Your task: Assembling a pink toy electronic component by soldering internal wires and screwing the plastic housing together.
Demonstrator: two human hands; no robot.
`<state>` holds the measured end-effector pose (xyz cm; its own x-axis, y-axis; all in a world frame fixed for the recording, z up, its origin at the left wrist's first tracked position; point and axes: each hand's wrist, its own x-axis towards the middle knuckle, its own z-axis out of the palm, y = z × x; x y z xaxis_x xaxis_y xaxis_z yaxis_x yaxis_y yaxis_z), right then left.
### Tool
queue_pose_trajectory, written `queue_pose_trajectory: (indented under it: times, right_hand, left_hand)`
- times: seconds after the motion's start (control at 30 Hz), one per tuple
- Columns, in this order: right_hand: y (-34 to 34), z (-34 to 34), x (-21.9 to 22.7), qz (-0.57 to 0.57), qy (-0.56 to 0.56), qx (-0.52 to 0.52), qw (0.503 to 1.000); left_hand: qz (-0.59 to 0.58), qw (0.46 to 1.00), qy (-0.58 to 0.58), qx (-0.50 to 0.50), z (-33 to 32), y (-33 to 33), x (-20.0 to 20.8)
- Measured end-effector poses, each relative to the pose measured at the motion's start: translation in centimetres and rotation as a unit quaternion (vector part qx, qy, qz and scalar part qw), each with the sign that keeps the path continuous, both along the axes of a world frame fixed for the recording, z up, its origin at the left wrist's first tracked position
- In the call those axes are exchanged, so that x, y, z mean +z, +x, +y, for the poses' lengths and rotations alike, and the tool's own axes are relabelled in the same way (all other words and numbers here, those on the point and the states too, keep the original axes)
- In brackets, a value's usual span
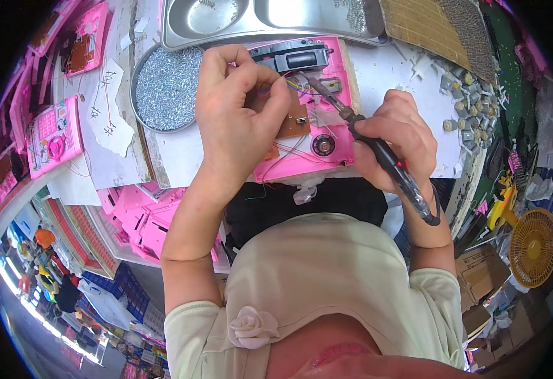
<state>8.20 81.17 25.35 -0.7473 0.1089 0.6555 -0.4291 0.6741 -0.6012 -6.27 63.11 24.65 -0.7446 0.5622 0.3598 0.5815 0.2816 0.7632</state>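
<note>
My right hand (398, 140) grips a black-handled soldering iron (387, 158), whose metal tip slants up and left to the parts in a pink plastic housing (343, 63). Beside that tip, my left hand (242, 104) is closed in a pinch on a thin wire (287, 74); the fingers partly hide it. Under the left fingers lies a brown circuit board (294, 126), partly covered by the hand. A round black speaker (323, 145) is set in the near part of the housing. Along its far side runs a grey-black mechanism (298, 58).
Left of the housing stands a round tray of small screws (166, 88). A steel compartment tray (276, 38) lies beyond. Small motors (469, 114) are heaped on the right, near a yellow fan (534, 247). More pink housings (55, 136) lie on the left.
</note>
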Motion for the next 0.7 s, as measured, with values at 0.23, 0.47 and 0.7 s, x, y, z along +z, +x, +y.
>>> queue_pose_trajectory:
  times: [0.23,0.47,0.7]
  right_hand:
    - [-0.38,-0.29,-0.22,-0.003,0.011,-0.008,1.000]
    - [-0.37,-0.36,-0.16,-0.015,0.015,-0.013,1.000]
    - [-0.29,-0.07,0.31,-0.030,0.049,-0.006,0.998]
  left_hand:
    - [-0.018,1.000,0.001,0.005,0.07,0.21,0.26]
    - [0.005,1.000,0.011,-0.007,0.03,0.10,0.04]
    - [0.009,1.000,0.015,-0.006,-0.01,0.16,-0.04]
